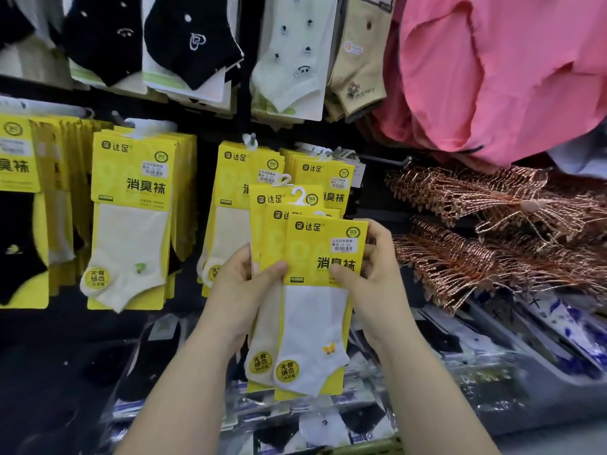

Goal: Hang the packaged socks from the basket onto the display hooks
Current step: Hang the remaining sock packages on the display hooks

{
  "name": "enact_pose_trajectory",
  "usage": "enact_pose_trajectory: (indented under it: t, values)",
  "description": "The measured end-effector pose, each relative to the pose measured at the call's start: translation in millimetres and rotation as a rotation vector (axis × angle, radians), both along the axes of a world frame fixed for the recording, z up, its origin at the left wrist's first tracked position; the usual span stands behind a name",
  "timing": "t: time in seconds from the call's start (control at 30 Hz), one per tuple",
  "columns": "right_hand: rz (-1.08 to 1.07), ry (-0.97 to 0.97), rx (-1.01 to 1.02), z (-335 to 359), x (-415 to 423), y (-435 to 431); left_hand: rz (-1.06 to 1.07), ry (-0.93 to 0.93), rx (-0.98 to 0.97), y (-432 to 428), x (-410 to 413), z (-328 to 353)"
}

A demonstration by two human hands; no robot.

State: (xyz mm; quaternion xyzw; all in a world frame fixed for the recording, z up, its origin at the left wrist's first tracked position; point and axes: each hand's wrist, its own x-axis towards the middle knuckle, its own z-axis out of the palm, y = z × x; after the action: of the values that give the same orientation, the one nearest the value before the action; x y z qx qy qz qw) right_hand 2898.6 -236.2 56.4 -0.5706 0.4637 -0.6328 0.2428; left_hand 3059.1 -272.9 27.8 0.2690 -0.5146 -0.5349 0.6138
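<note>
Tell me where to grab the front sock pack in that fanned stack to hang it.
Grip the front sock pack by its yellow card header, pinching the right edge where the right hand sits. Come from the right: the left hand pins the fanned packs from the left, and its top must stay free for a display hook.

The front sock pack [320, 244] reads "达足", "消臭袜" and "SGS"; its round sticker [288, 372] reads "无骨缝合".

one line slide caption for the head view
Left hand and right hand hold a fan of yellow sock packs before matching packs hung on hooks.
</note>
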Motion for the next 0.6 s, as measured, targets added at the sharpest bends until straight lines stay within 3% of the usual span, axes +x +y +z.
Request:
enact_pose_trajectory:
  t: [0.2, 0.47, 0.6]
  values:
    - [0.029, 0.114, -0.016, 7, 3, 4, 0.053, -0.040, -0.024, 1, 7, 1]
    - [0.020, -0.015, -0.036, 15, 7, 4, 0.083, -0.187, -0.140, 1, 19, 5]
    - [0.076, 0.050, 0.006, 19, 4, 6, 0.090, -0.244, -0.160, 2, 22, 5]
